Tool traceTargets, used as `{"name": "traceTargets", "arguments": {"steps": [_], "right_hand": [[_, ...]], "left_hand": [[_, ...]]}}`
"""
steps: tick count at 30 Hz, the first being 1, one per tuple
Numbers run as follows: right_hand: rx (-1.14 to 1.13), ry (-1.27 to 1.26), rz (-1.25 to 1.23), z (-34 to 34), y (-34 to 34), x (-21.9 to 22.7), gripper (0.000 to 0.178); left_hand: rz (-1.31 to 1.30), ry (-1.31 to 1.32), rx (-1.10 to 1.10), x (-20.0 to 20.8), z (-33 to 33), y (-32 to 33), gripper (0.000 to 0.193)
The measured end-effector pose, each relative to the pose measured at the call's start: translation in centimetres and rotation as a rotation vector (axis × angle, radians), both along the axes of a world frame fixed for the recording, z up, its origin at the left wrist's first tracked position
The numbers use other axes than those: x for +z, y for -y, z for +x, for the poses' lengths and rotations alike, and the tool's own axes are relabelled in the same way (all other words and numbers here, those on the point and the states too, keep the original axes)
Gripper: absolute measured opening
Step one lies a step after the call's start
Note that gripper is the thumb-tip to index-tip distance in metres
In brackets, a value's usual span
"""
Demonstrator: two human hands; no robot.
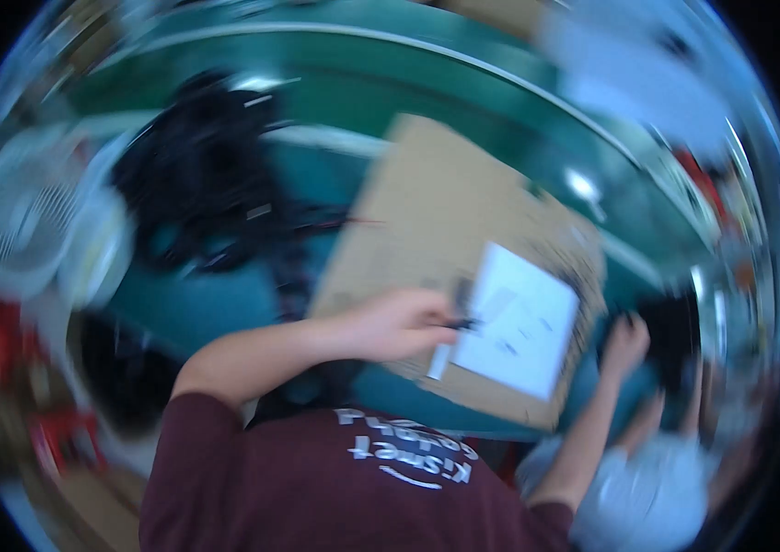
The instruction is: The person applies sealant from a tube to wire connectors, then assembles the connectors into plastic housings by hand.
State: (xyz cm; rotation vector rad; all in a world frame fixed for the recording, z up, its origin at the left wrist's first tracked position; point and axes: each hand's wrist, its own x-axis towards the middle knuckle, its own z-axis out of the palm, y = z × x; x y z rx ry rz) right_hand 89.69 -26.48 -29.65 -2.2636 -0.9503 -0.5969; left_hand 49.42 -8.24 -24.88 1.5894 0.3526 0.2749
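Observation:
My left hand (413,322) is over the near part of a brown cardboard sheet (408,198), fingers pinched on a small dark piece (466,324). Beside those fingers lies a white sheet (517,322) with several small dark marks or bits on it; blur hides which. A short white strip (439,362) is just below the hand. My right hand (627,347) is off the cardboard's right edge, fingers curled, with a dark spot at the tips that I cannot make out. A black container or pile (670,327) is close beside it.
A large heap of black cables (210,175) covers the left of the green table (335,170). White plastic baskets (26,216) stand at the far left, above red stools (68,442). Another person's arm (645,421) and pale clothing (638,497) are close at the lower right.

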Motion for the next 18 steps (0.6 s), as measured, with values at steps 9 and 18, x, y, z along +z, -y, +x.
{"name": "traceTargets", "arguments": {"steps": [9,18], "right_hand": [[-0.084,0.004,-0.081,5.4,0.6,-1.5,0.027],[0.022,-0.012,0.177,-6.8,-2.1,3.8,0.019]], "left_hand": [[0.416,0.155,0.233,-1.6,-1.1,0.7,0.02],[0.008,0.158,0.083,-2.4,-0.3,0.6,0.019]]}}
